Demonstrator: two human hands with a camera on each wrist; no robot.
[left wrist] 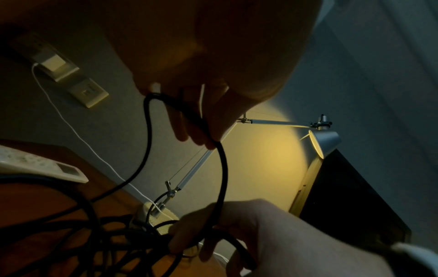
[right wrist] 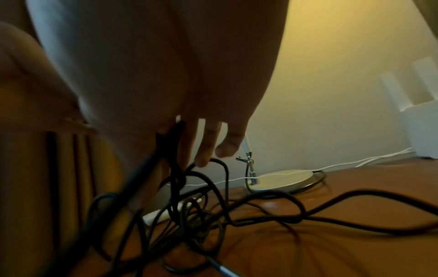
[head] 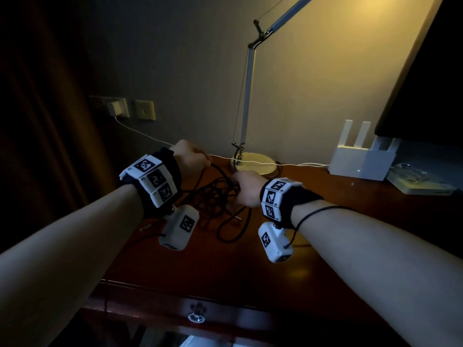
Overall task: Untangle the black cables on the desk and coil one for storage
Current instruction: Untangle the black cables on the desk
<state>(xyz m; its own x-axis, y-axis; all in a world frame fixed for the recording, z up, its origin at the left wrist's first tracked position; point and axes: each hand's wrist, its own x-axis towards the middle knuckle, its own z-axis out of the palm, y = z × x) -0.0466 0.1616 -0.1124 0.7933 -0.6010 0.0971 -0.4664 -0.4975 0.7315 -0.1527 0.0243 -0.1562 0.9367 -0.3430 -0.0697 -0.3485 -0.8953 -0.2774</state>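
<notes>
Above the desk [head: 275, 259], the left hand [head: 190, 156] pinches a raised loop of black cable [left wrist: 221, 168]; the right hand [head: 246, 189] curls its fingers into the tangle [head: 213, 196]. The cable looks light and limp; better to take it near a free end.

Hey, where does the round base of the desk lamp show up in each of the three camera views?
Head: lamp base sits just above centre, on the desk behind the right hand.
Left wrist: low, left of centre, partly behind the black cables.
Right wrist: right of centre.
Shared landmark: the white cable running past the base.
</notes>
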